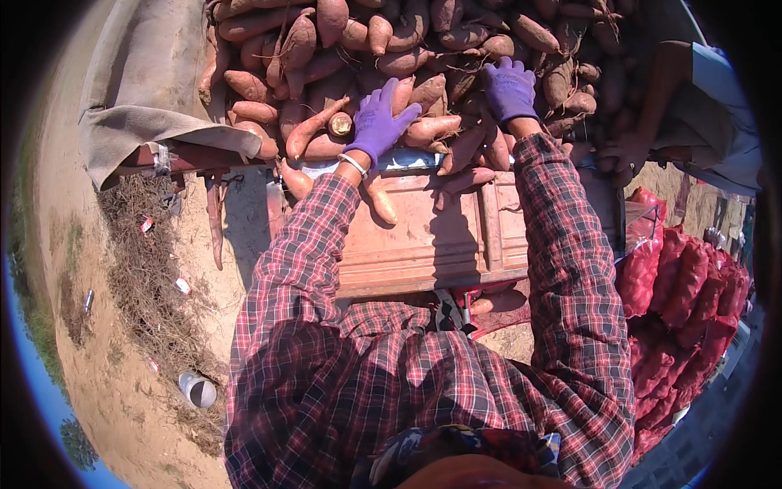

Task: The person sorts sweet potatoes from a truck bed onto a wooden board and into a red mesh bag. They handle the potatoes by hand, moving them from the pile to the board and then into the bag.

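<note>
A heap of reddish sweet potatoes (330,67) with thin roots and dried soil fills the upper part of the head view. My left hand (377,119), in a purple glove, lies over the near side of the heap with thumb and fingers spread; no sweet potato is visibly gripped. Beside it is a cut sweet potato end (339,125) with a pale face. My right hand (511,91), gloved alike, reaches farther into the heap, palm down. Its fingertips touch the roots there, and what lies beneath the palm is hidden. A paler sweet potato (380,198) rests on the fold-down metal panel below my left wrist.
The panel (403,244) stands between my body and the heap. Grey cloth (165,137) drapes the left edge. Another person's hand (629,150) is at the right of the heap. Filled red mesh sacks (678,293) are stacked at right. A metal can (198,390) lies on the ground.
</note>
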Action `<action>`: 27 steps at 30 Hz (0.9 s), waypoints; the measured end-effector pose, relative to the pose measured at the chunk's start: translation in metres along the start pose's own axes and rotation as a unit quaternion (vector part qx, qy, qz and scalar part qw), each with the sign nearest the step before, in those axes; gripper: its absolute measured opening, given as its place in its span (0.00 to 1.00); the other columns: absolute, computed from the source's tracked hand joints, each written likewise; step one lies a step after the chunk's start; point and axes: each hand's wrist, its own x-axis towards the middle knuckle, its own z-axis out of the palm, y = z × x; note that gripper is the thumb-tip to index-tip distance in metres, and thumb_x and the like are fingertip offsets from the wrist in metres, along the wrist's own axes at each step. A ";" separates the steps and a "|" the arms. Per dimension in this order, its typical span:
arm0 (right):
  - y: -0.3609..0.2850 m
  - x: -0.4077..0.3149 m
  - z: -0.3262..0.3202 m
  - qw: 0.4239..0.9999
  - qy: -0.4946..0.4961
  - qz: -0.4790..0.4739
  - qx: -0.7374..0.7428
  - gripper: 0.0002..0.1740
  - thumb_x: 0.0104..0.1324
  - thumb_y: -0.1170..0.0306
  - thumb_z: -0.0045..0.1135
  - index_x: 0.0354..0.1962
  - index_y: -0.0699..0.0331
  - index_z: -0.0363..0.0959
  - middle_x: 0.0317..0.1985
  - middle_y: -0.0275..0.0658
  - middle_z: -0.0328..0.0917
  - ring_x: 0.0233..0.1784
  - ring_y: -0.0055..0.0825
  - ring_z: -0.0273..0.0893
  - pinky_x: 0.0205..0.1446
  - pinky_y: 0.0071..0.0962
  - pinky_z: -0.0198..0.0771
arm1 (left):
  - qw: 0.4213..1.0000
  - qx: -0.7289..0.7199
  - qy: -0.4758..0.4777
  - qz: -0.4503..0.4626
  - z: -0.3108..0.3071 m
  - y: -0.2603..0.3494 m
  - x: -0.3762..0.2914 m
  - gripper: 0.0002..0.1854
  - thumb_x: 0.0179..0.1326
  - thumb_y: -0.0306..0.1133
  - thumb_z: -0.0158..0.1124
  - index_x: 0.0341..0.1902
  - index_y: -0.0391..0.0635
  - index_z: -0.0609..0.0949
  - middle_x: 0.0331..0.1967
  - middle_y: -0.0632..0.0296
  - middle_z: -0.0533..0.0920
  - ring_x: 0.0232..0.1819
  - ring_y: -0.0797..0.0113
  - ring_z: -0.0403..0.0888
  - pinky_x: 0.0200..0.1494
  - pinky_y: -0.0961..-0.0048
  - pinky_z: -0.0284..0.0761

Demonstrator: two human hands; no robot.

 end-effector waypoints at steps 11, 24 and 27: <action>-0.074 0.015 0.025 0.966 -0.158 -0.013 0.204 0.38 0.68 0.36 0.51 0.55 0.62 0.76 0.54 0.53 0.82 0.56 0.50 0.82 0.60 0.47 0.75 | 0.990 0.045 0.032 0.129 0.013 0.006 -0.087 0.35 0.54 0.50 0.73 0.66 0.54 0.77 0.59 0.57 0.78 0.64 0.54 0.72 0.68 0.54 0.64; -0.076 0.048 0.030 0.828 -0.354 0.114 0.420 0.35 0.51 0.40 0.70 0.45 0.61 0.86 0.46 0.52 0.86 0.51 0.50 0.84 0.58 0.40 0.76 | 0.819 -0.410 -0.154 -0.371 -0.024 -0.003 0.004 0.21 0.73 0.45 0.58 0.56 0.39 0.71 0.37 0.54 0.77 0.36 0.62 0.84 0.32 0.68 0.83; -0.081 0.039 0.041 0.801 -0.294 0.112 0.510 0.34 0.51 0.49 0.76 0.51 0.58 0.78 0.43 0.46 0.85 0.46 0.42 0.83 0.52 0.35 0.77 | 0.684 -0.609 -0.113 -0.386 -0.009 -0.020 -0.010 0.26 0.74 0.51 0.53 0.66 0.47 0.69 0.54 0.52 0.77 0.38 0.56 0.85 0.39 0.63 0.85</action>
